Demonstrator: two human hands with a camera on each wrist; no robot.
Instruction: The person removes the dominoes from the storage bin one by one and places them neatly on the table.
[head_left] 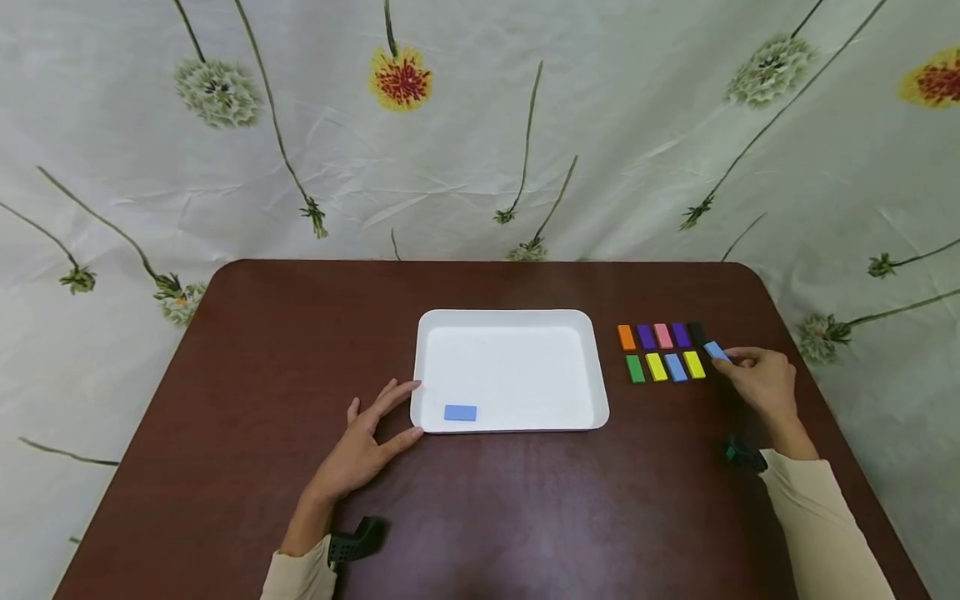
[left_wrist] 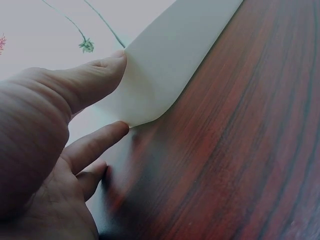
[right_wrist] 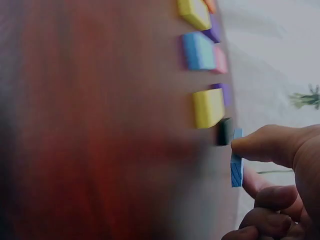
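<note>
The left hand [head_left: 365, 446] is lying flat on the table [head_left: 300, 375], fingers spread and straight, their tips touching the near-left corner of the white tray [head_left: 510, 317], likely steadying it; just beyond those fingertips 1 blue block [head_left: 460, 412] is lying inside the tray. To the right, 9 coloured blocks [head_left: 663, 352] are sitting in 2 rows, nothing blocking them. The right hand [head_left: 761, 379] is pinching another blue block [head_left: 716, 351] between thumb and forefinger, tilted up off the table just beside the rows' end.

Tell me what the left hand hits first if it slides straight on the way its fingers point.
The left hand already touches the white tray at its near-left corner, so it would meet that rim at once.
</note>
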